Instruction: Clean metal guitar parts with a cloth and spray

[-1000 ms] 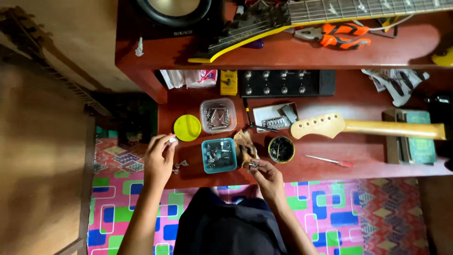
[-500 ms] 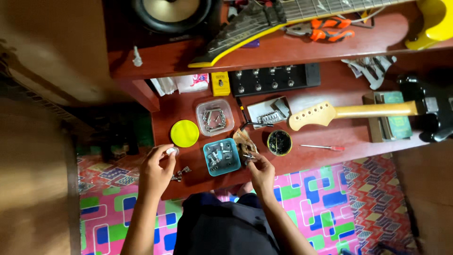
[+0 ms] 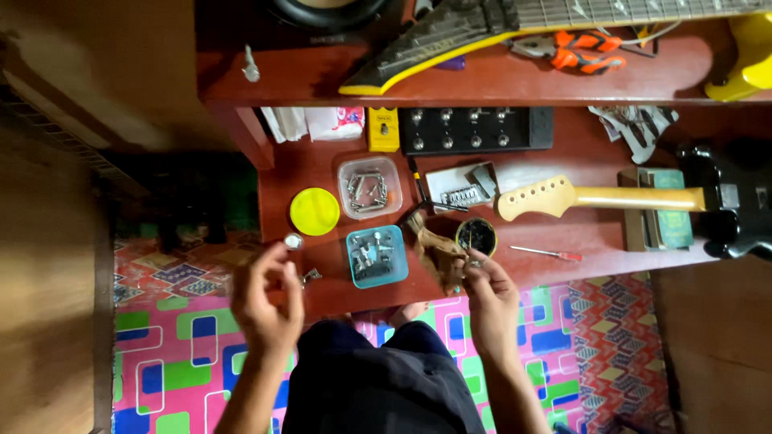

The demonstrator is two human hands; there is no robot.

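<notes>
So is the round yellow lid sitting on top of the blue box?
No, the round yellow plastic lid lies flat on the red wooden desk, beside the square blue plastic box, not on it.

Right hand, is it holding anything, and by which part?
The right hand pinches a small metal part at its fingertips beside the brown cloth; the exact grip point is too small to tell.
</notes>
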